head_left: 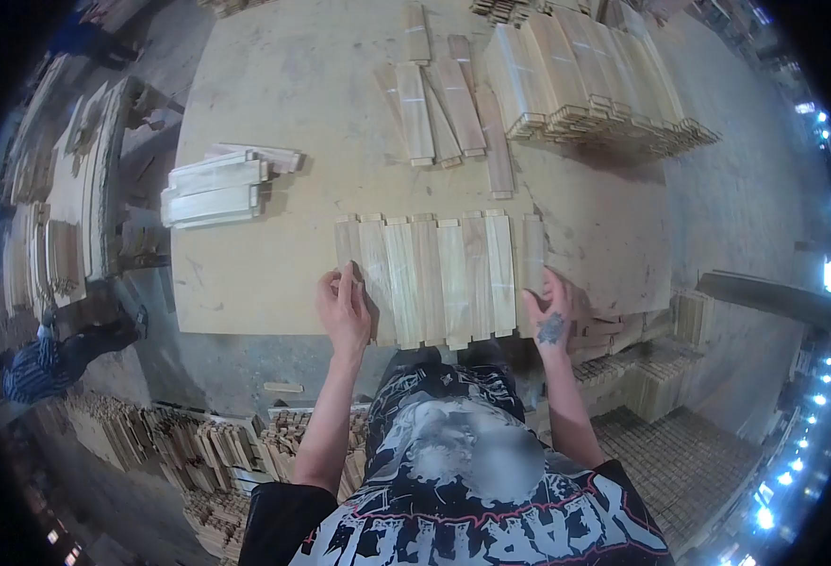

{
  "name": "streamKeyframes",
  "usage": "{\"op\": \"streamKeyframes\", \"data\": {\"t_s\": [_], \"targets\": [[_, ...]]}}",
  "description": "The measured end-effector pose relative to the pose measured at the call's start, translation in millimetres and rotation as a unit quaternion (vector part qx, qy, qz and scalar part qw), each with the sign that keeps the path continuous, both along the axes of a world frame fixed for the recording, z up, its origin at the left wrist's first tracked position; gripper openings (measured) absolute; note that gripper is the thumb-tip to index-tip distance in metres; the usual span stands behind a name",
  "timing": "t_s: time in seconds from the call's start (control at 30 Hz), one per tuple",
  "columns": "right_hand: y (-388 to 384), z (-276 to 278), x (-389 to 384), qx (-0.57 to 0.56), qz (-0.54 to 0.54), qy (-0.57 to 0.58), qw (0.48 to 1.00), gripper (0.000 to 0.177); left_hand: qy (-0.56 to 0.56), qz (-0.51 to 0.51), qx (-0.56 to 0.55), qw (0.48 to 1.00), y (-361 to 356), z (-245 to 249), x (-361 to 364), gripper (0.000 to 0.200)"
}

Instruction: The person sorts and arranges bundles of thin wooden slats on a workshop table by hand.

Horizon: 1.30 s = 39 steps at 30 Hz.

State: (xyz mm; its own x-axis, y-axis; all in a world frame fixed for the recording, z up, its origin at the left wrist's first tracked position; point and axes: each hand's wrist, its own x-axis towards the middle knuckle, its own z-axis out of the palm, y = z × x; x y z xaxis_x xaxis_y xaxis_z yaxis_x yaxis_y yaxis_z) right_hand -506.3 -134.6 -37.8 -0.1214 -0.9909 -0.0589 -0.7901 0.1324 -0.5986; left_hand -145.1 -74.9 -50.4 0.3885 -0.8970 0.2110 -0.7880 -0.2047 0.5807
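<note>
A row of several pale wooden slats point(425, 274) lies side by side at the table's near edge, with stepped ends. At the row's left end, my left hand point(343, 309) is closed over the lower part of the outermost slat point(346, 236). My right hand point(550, 307), with a dark mark on its back, grips another slat point(533, 243) between thumb and fingers. A narrow gap separates that slat from the row. The lower ends of both outer slats are partly hidden by my hands.
On the wooden table point(274, 104) lie a small pile of slats point(213, 189) at left, loose slats point(434, 113) beyond the row and a tall stack point(585, 75) at far right. Bundled wood pieces point(189, 443) stand below. A person point(38, 368) is at far left.
</note>
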Motion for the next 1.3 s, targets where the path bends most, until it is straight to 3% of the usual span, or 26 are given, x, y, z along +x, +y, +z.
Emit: {"op": "streamKeyframes", "data": {"t_s": [0.07,0.2,0.3,0.53,0.63,0.73,0.87,0.93,0.97,1.03,1.07,1.13,1.23,1.3], "targets": [[2,8,12,0.027,-0.004,-0.041,0.999,0.062,0.019,-0.009,0.000,1.000,-1,0,-2,0.044],[4,8,5,-0.027,0.052,0.010,0.998,0.063,0.026,-0.029,-0.005,0.999,0,10,-1,0.042],[12,8,-5,0.036,0.033,-0.096,0.994,0.065,0.038,-0.014,0.003,0.999,15,16,-5,0.041],[42,29,-35,0.082,0.133,-0.085,0.984,0.078,-0.036,0.019,0.020,0.999,75,28,-45,0.029],[41,30,-44,0.090,0.164,-0.102,0.977,0.079,0.027,0.016,0.183,0.983,111,5,-76,0.022],[37,29,-47,0.095,0.152,-0.134,0.975,0.075,0.312,0.113,0.284,0.900,108,10,-116,0.025],[43,3,-63,0.121,0.099,-0.140,0.978,0.052,0.653,0.185,0.169,0.715,91,9,-150,0.025],[53,-18,-74,0.168,0.046,-0.160,0.972,0.040,0.681,0.200,0.141,0.690,91,-5,-155,0.024],[57,-22,-75,0.182,0.036,-0.224,0.957,0.038,0.694,0.206,0.127,0.678,88,-5,-156,0.023],[61,-31,-76,0.210,0.016,-0.350,0.913,0.034,0.709,0.203,0.100,0.667,89,-2,-160,0.022],[59,-30,-73,0.217,0.002,-0.365,0.905,0.035,0.716,0.202,0.087,0.662,87,5,-161,0.022],[55,-24,-65,0.229,-0.031,-0.396,0.889,0.036,0.687,0.182,0.062,0.700,80,24,-161,0.022],[47,-20,-66,0.257,-0.043,-0.359,0.896,0.046,0.659,0.191,0.008,0.728,71,52,-145,0.021],[41,-10,-70,0.265,0.007,-0.385,0.884,0.042,0.634,0.206,-0.024,0.745,75,57,-121,0.021]]}}
